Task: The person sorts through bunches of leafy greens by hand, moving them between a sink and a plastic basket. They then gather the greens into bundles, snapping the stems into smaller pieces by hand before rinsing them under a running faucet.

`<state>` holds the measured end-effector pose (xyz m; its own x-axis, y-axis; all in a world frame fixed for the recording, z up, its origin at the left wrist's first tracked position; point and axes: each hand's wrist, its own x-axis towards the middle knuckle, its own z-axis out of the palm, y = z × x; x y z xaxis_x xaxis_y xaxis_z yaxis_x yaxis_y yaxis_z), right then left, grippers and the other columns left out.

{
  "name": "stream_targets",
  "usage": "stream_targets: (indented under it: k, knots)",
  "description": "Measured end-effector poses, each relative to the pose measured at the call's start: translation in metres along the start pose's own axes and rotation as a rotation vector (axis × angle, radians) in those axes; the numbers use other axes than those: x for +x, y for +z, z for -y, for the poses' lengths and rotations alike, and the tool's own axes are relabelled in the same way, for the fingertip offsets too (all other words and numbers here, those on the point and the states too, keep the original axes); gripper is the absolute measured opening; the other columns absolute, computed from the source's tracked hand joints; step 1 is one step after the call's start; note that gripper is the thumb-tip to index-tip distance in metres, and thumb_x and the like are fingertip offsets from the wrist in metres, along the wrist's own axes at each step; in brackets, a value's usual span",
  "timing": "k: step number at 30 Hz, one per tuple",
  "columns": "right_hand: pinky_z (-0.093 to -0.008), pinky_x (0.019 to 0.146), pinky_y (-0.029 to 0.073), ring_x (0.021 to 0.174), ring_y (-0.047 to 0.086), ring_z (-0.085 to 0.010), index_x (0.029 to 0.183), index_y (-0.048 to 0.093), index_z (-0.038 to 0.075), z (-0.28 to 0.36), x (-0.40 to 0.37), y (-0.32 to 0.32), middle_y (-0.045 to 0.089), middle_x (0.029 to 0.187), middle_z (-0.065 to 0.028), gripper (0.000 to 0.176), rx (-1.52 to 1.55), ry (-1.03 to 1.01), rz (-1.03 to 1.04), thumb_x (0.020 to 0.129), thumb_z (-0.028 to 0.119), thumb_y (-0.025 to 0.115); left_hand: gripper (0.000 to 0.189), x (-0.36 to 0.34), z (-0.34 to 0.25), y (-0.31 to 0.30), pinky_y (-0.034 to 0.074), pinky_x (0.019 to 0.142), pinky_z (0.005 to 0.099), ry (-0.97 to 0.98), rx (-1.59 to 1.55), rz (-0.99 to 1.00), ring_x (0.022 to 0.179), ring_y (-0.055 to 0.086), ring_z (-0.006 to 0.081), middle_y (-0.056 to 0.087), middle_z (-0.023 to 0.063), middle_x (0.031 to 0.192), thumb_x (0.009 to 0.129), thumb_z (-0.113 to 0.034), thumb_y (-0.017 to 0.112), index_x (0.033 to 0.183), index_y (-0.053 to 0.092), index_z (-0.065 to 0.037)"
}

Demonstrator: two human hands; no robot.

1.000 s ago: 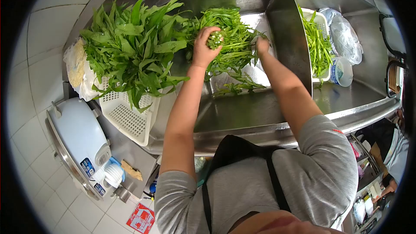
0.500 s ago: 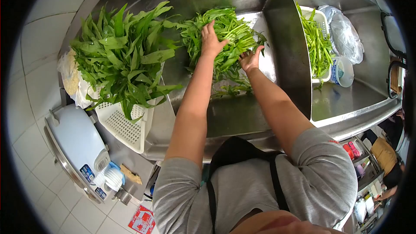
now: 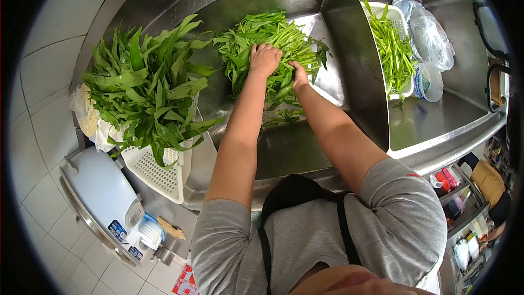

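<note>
In the middle basin of the steel sink lies a heap of leafy greens (image 3: pixel 254 35) with long pale-green stems, looking like water spinach. My left hand (image 3: pixel 265 59) presses on top of the heap, its fingers curled into the leaves. On the stem side, my right hand (image 3: pixel 299 75) grips the bundle's near edge; its fingers are partly hidden under the stems. A few loose leaves (image 3: pixel 284 116) rest on the basin floor below my hands.
Left of the basin, a large pile of leafy greens (image 3: pixel 147 82) fills a white perforated basket (image 3: pixel 158 169). The right basin holds a white basket (image 3: pixel 398 22) of cut stems, a clear plastic bag (image 3: pixel 431 35) and a plastic tub (image 3: pixel 428 83). A scale (image 3: pixel 101 186) stands lower left.
Both hands have closed in on the greens: my left fingers, spread before, are now curled on the heap, and my right hand has moved in against the stems. The view has shifted slightly.
</note>
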<state>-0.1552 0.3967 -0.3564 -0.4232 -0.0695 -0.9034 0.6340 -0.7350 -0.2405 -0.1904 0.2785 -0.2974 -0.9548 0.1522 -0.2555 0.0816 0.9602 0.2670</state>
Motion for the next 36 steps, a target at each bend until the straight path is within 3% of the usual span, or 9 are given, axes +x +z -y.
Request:
stream_targets:
  k: [5,7,12,17,24,28,31,32,36]
  knots:
    - [-0.0396,0.086,0.039,0.101,0.047,-0.0267,0.114,0.046,0.003,0.002,-0.004,-0.013,0.046,0.118,-0.0154,0.062,-0.317,-0.052,-0.082,0.062,0.029,0.068,0.022,0.003,0.002,-0.003,0.016,0.102,0.0477,-0.055,0.210,0.001,0.108,0.040,0.0210,0.052,0.0008,0.106,0.078,-0.028,0.056,0.095,0.062,-0.016]
    - [-0.0387,0.093,0.033,0.115,0.038,-0.0271,0.126,0.037,0.006,0.020,-0.038,0.001,0.036,0.129,-0.0162,0.079,-0.276,0.100,0.206,0.061,0.036,0.070,0.025,0.003,-0.006,-0.011,0.014,0.103,0.0485,-0.043,0.250,0.031,0.108,0.039,0.0213,0.051,0.0005,0.106,0.075,-0.030,0.061,0.097,0.061,-0.016]
    - [-0.0403,0.096,0.030,0.122,0.031,-0.0276,0.129,0.031,0.003,0.028,-0.035,0.027,0.031,0.132,-0.0188,0.093,-0.469,-0.091,0.225,0.059,0.047,0.073,0.036,-0.008,-0.007,-0.019,0.012,0.105,0.0455,-0.029,0.095,0.139,0.110,0.038,0.0213,0.048,0.0004,0.107,0.067,-0.023,0.070,0.101,0.059,-0.019]
    - [-0.0414,0.087,0.038,0.102,0.047,-0.0268,0.118,0.040,-0.003,0.009,0.017,0.014,0.048,0.115,-0.0154,0.075,-0.126,-0.088,0.086,0.057,0.020,0.076,0.029,-0.014,0.005,-0.008,0.010,0.106,0.0434,0.053,-0.064,0.196,0.111,0.038,0.0186,0.049,-0.0008,0.109,0.074,-0.024,0.062,0.102,0.057,-0.018]
    - [-0.0496,0.097,0.019,0.116,0.036,-0.0284,0.121,0.041,0.003,0.023,-0.055,-0.004,0.040,0.126,-0.0146,0.078,-0.211,0.006,-0.009,0.054,0.024,0.076,0.015,-0.007,0.007,-0.014,0.016,0.102,0.0399,-0.145,-0.030,0.012,0.108,0.039,0.0230,0.048,0.0058,0.108,0.083,-0.022,0.051,0.095,0.058,-0.017]
    - [-0.0461,0.102,0.007,0.127,0.017,-0.0286,0.127,0.036,0.008,0.023,-0.049,-0.014,0.023,0.137,-0.0153,0.088,-0.318,0.024,0.093,0.053,0.035,0.075,0.030,-0.004,-0.001,-0.017,0.021,0.099,0.0406,-0.101,-0.054,-0.331,0.107,0.037,0.0258,0.045,0.0090,0.107,0.075,-0.026,0.061,0.100,0.052,-0.009]
    - [-0.0421,0.104,0.003,0.130,0.008,-0.0280,0.132,0.030,0.011,0.022,-0.046,-0.015,0.010,0.142,-0.0155,0.093,-0.325,0.027,0.145,0.055,0.039,0.074,0.062,-0.001,-0.002,-0.001,0.025,0.096,0.0374,-0.496,-0.142,-0.704,0.113,0.033,0.0282,0.042,0.0117,0.114,0.063,-0.030,0.073,0.110,0.043,-0.004]
    - [-0.0440,0.103,0.004,0.130,0.010,-0.0283,0.130,0.033,0.008,0.020,-0.041,-0.014,0.014,0.141,-0.0150,0.092,-0.235,0.017,0.046,0.054,0.037,0.075,0.072,0.004,-0.001,0.001,0.026,0.095,0.0366,-0.708,-0.288,-0.546,0.115,0.031,0.0295,0.042,0.0107,0.116,0.060,-0.027,0.075,0.117,0.038,-0.004]
    - [-0.0454,0.103,0.004,0.131,0.008,-0.0282,0.133,0.027,0.005,-0.001,0.005,-0.034,0.011,0.142,-0.0146,0.098,-0.048,0.019,0.002,0.054,0.036,0.076,0.064,0.008,0.006,-0.007,0.028,0.093,0.0363,-0.523,-0.181,-0.146,0.113,0.033,0.0298,0.044,0.0081,0.114,0.063,-0.022,0.072,0.118,0.044,-0.006]
